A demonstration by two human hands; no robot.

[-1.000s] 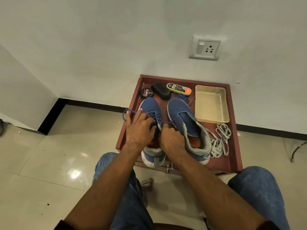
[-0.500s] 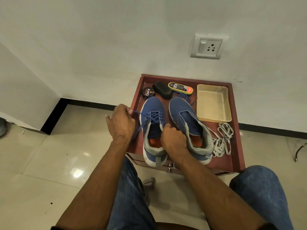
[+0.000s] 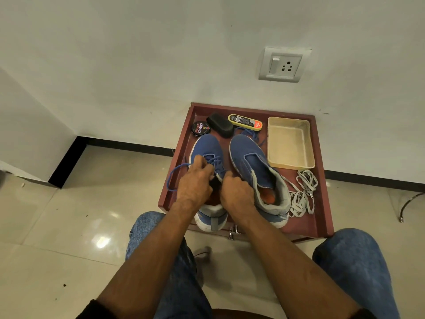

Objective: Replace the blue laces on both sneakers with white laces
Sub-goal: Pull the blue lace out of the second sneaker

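Observation:
Two blue sneakers stand side by side on a dark red tray (image 3: pixel 322 203). The left sneaker (image 3: pixel 208 146) still carries a blue lace (image 3: pixel 177 171), part of it looping out over the tray's left rim. My left hand (image 3: pixel 195 180) pinches that lace over the eyelets. My right hand (image 3: pixel 236 192) grips the left sneaker's collar beside it. The right sneaker (image 3: pixel 250 160) has no lace in its eyelets; a loose blue lace (image 3: pixel 249 132) lies past its toe. White laces (image 3: pixel 301 194) lie bundled on the tray to the right.
At the tray's far edge sit a round polish tin (image 3: pixel 200 128), a black brush (image 3: pixel 219 124) and a yellow polish applicator (image 3: pixel 245 122). A cream plastic tub (image 3: pixel 290 143) stands at the back right. The wall with a socket (image 3: pixel 281 65) is behind; my knees flank the tray.
My left hand, which had pulled the blue lace out to the left, has come back onto the left sneaker's eyelets. My right hand stays on the collar.

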